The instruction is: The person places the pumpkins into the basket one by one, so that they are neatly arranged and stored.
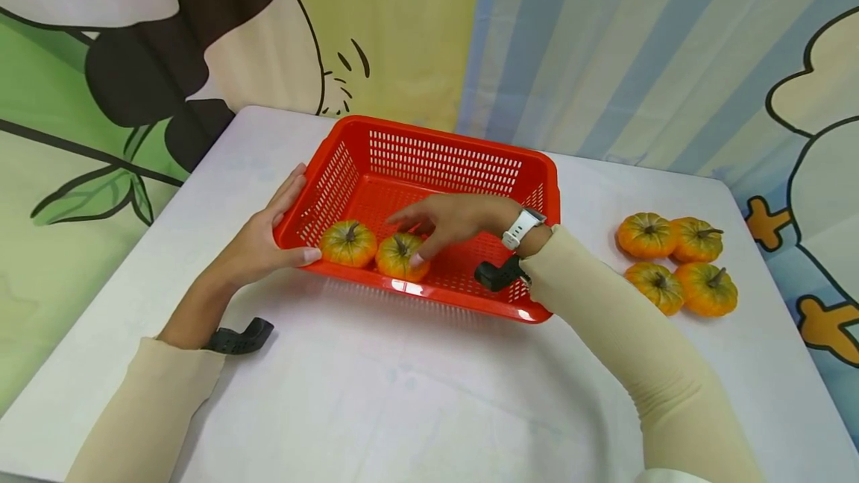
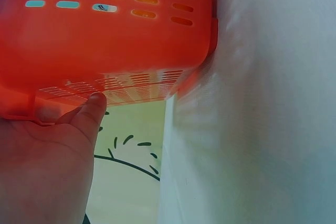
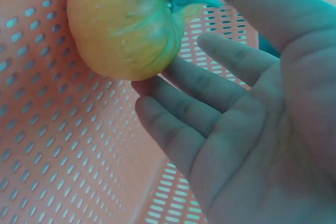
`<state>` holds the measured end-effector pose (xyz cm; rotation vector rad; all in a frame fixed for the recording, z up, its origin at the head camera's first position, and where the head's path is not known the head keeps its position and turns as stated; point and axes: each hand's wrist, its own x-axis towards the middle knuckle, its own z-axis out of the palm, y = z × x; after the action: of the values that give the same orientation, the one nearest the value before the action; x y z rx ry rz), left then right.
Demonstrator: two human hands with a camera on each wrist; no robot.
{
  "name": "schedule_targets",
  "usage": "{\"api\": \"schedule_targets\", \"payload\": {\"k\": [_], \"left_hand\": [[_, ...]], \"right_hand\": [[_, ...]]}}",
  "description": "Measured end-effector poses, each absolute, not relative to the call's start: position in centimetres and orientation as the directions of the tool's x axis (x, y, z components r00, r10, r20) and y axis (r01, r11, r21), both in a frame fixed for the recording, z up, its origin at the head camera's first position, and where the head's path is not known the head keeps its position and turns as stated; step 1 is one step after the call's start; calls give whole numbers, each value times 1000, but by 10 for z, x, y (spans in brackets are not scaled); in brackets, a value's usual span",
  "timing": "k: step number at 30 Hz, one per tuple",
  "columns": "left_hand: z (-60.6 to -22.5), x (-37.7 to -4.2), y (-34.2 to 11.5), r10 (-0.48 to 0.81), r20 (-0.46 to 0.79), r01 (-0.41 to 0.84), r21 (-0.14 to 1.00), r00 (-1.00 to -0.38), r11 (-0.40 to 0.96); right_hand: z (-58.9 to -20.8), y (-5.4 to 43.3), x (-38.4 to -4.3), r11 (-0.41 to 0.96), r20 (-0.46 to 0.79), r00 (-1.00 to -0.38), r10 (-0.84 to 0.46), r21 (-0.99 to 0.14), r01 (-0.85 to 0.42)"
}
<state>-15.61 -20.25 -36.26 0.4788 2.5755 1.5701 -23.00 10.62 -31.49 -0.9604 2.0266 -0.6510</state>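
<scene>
My left hand (image 1: 265, 233) grips the left end of a red plastic basket (image 1: 456, 143), thumb at the front rim and fingers along the outer side wall. In the left wrist view, that hand (image 2: 52, 156) presses against the basket's underside edge. Two small orange-green pumpkins (image 1: 347, 244) lie inside, side by side at the front left. Over the right one of the pair, a small pumpkin (image 1: 396, 259), reaches my right hand (image 1: 452, 222). The right wrist view shows loosely extended fingers touching the lower side of this pumpkin (image 3: 123, 24), with the palm apart from it.
Several more small pumpkins (image 1: 647, 235) sit grouped on the white table (image 1: 376, 393), right of the basket. A printed curtain (image 1: 604, 51) hangs behind the table. The right wrist carries a white watch (image 1: 523, 228), and each wrist a black camera mount (image 1: 499, 274).
</scene>
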Motion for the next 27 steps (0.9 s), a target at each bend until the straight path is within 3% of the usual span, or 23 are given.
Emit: {"api": "schedule_targets", "payload": {"k": [14,27], "left_hand": [[-364,-156,-204,330,110,244,884,-938,399],[-365,-157,-203,326,104,232,893,-940,385]], "right_hand": [[-303,125,-227,470,-291,-438,-851,-793,-388],[-284,148,-217,364,-135,-520,-844,-856,-367]]}}
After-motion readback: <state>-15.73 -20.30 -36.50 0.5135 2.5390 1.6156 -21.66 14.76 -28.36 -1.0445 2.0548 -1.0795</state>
